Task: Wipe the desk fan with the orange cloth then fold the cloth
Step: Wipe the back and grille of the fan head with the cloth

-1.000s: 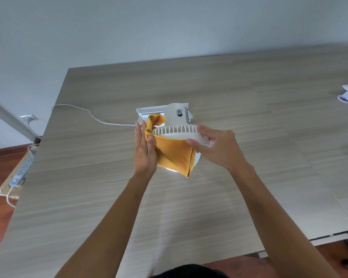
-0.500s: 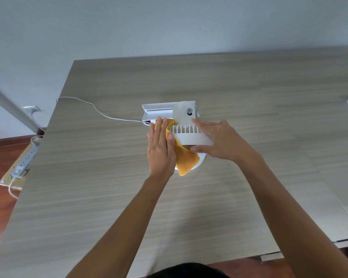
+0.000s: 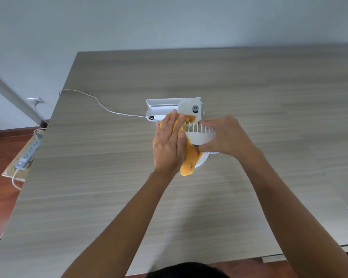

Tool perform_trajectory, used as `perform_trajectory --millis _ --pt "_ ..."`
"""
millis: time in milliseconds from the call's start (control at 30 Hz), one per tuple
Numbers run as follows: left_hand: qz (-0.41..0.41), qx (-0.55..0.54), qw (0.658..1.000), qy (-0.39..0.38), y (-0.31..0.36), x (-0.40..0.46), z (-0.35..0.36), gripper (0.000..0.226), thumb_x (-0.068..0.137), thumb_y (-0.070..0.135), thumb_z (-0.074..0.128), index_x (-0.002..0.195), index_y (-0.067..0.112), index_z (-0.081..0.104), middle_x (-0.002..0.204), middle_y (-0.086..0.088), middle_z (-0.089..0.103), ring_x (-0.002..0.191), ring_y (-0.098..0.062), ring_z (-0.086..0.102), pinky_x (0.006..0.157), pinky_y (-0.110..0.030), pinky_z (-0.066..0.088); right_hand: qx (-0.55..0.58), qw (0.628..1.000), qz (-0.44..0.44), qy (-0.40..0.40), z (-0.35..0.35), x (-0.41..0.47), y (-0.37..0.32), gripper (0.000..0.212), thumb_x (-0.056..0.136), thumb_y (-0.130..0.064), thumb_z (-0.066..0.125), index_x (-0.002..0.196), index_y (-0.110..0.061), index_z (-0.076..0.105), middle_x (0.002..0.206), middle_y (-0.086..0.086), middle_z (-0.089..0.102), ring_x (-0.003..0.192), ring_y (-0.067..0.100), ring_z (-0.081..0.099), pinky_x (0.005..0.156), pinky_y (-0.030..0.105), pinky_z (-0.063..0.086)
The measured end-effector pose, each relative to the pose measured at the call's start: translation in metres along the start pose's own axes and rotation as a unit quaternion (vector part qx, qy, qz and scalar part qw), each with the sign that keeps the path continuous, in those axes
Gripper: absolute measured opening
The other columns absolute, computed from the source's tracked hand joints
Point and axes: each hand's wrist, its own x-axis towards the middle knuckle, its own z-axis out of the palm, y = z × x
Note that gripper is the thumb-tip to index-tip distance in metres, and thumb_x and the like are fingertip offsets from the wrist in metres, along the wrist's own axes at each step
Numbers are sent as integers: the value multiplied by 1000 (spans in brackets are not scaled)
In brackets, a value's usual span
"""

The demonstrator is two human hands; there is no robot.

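A white desk fan (image 3: 198, 134) stands at the middle of the wooden desk (image 3: 88, 177), its ribbed grille facing up toward me. My right hand (image 3: 223, 137) grips the grille's right side, fingers wrapped around the rim. An orange cloth (image 3: 189, 163) is draped over the fan's left side and hangs down past its round base. My left hand (image 3: 170, 145) lies flat on the cloth with fingers together and straight, pressing it against the fan. Most of the cloth is hidden under that hand.
The fan's white base bracket (image 3: 161, 107) sits behind it. A white cable (image 3: 100, 103) runs from it left over the desk edge toward a power strip (image 3: 29, 153) on the floor. The wall is close behind the desk.
My left hand has slid with the cloth from the fan's left edge over onto its side, covering more of the cloth. My right hand keeps its grip on the grille.
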Motion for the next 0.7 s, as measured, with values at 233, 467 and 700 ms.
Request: perform_trajectory --millis 233,467,700 --pt "-40 -59 997 -8 -10 4 -1 47 103 28 24 147 17 38 157 -3 32 148 -14 19 122 -36 8 -3 1000 -14 7 2 2 -1 73 50 -53 81 117 -27 68 91 -1 72 81 20 65 75 23 46" --pt "-73 -100 992 10 -15 5 0 45 105 24 25 149 16 34 157 1 32 148 -7 17 123 -34 10 2 1000 -15 17 1 -1 -3 75 51 -54 85 118 -26 68 94 -3 73 82 18 66 77 21 43" --pt "-256 -284 923 43 -28 6 -1 47 102 39 31 146 27 40 146 2 50 136 -17 44 113 -45 34 28 999 1 28 -6 -6 -6 66 50 -43 89 111 -24 73 56 -20 49 58 11 47 60 8 27"
